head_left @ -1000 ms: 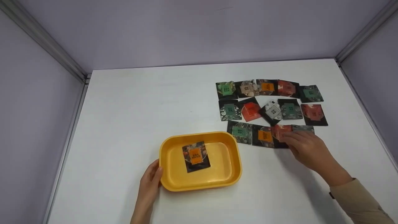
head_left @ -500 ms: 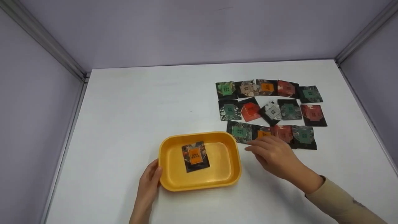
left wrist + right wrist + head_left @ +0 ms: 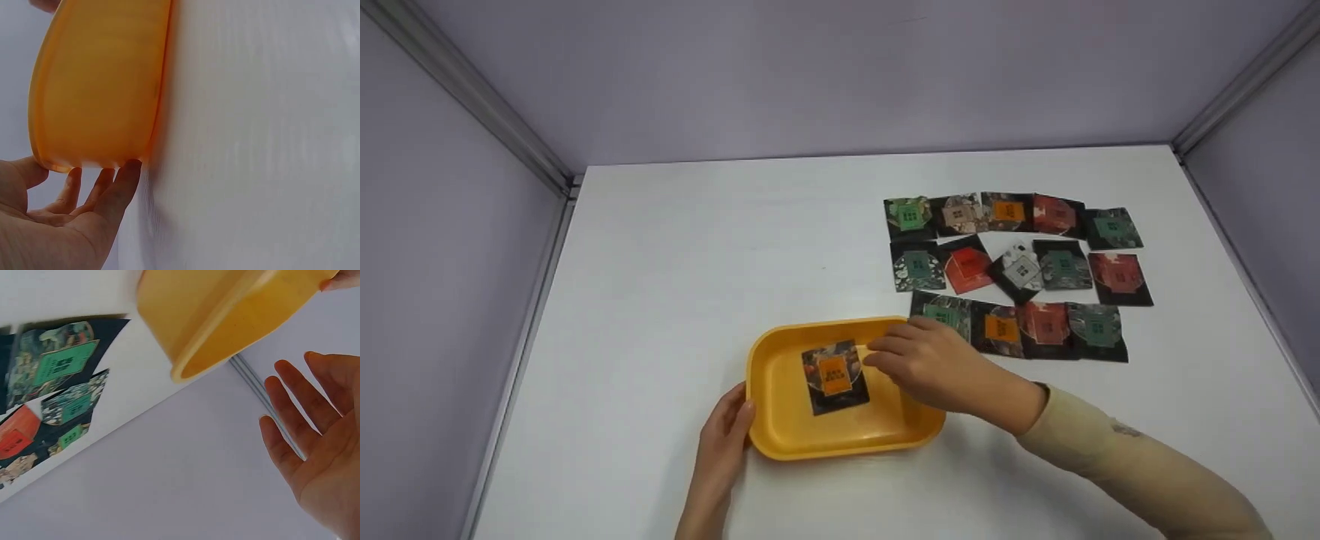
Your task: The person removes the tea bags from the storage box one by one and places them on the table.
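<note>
A yellow plastic tray [image 3: 780, 442] rests on the white table in the head view. My left hand [image 3: 724, 442] grips its left end; the left wrist view shows the thumb at the rim and fingertips against the wall of the tray [image 3: 101, 95]. One flat black sachet with an orange label [image 3: 834, 379] lies inside. Above the tray's right part hovers my right hand [image 3: 934, 364], covering some of its rim. In the right wrist view that hand [image 3: 320, 422] has loosely spread fingers and an empty palm.
Three uneven rows of flat printed sachets lie right of the tray. The front row includes an orange-label sachet [image 3: 999, 328] and a red one [image 3: 1046, 328]; a green-label sachet [image 3: 945, 315] there is partly hidden. Walls [image 3: 840, 82] border the white table [image 3: 682, 262].
My right hand has moved left from the front row of sachets to above the tray. The left hand, the tray and the sachets have stayed in place.
</note>
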